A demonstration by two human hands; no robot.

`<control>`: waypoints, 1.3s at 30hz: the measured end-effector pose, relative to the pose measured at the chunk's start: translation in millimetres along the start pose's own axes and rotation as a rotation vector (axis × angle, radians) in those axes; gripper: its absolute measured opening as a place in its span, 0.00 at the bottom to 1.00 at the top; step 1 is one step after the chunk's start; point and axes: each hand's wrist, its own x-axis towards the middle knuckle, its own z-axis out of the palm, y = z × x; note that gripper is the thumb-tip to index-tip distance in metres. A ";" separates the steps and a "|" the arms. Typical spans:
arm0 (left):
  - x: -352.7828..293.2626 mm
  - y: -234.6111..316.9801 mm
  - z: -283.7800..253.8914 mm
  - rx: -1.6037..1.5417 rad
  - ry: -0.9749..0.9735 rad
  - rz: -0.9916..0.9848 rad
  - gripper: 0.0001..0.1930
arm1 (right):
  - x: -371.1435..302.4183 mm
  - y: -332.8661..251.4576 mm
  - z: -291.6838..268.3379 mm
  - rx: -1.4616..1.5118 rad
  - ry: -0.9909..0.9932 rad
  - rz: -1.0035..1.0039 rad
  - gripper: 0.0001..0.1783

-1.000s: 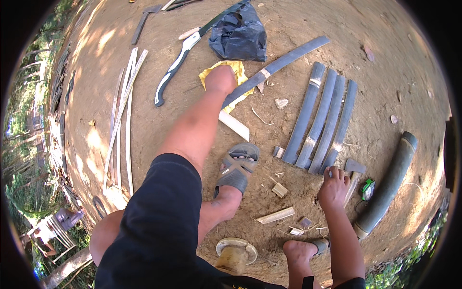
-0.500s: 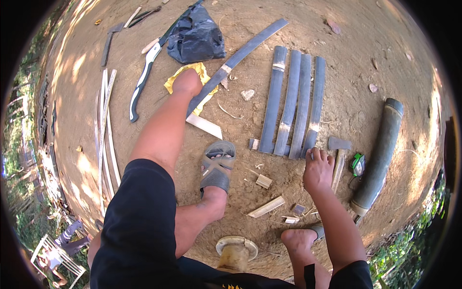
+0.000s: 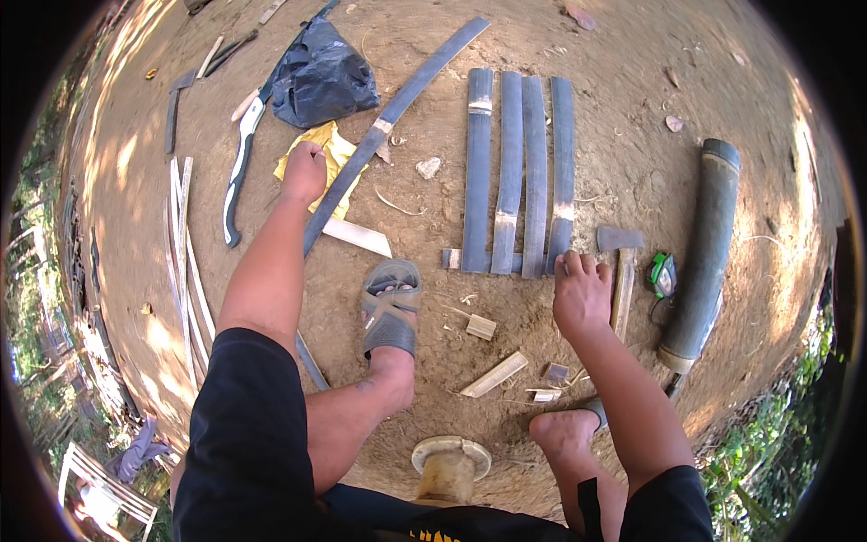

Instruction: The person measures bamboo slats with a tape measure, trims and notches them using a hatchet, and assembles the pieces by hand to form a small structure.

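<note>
My left hand (image 3: 305,172) is a closed fist over a crumpled yellow wrapper (image 3: 335,149); what it holds, if anything, is hidden. A long dark bamboo strip (image 3: 397,113) slants past that wrist. On the right, several dark split-bamboo slats stand side by side, their near ends on a short crosspiece (image 3: 452,258). My right hand (image 3: 581,294) has its fingers bent at the near end of the rightmost slat (image 3: 562,172), gripping it by that end. Close to this hand lies a hatchet (image 3: 619,238) with a wooden handle.
Right of the hatchet are a green tape measure (image 3: 664,275) and a thick bamboo pole (image 3: 703,253). A black plastic bag (image 3: 323,77) and a white-handled saw (image 3: 242,172) lie at far left. Thin strips (image 3: 185,262) lie left; bamboo offcuts (image 3: 495,374) lie between my feet.
The whole view has shifted, so the things on the ground appear farther left and higher. My left fist has turned and drawn slightly toward me. The right hand stays at the slat's end.
</note>
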 end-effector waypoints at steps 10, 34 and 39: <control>-7.2 25.4 1.8 0.021 0.068 -0.078 0.11 | -0.8 -0.2 -3.7 -0.001 -0.069 0.017 0.22; -187.7 287.0 99.0 -0.418 -0.359 0.704 0.05 | -15.9 31.1 3.1 0.358 -0.160 0.176 0.32; -199.1 290.6 118.6 -0.255 -0.405 0.793 0.07 | -18.9 30.4 12.1 0.445 -0.175 0.243 0.33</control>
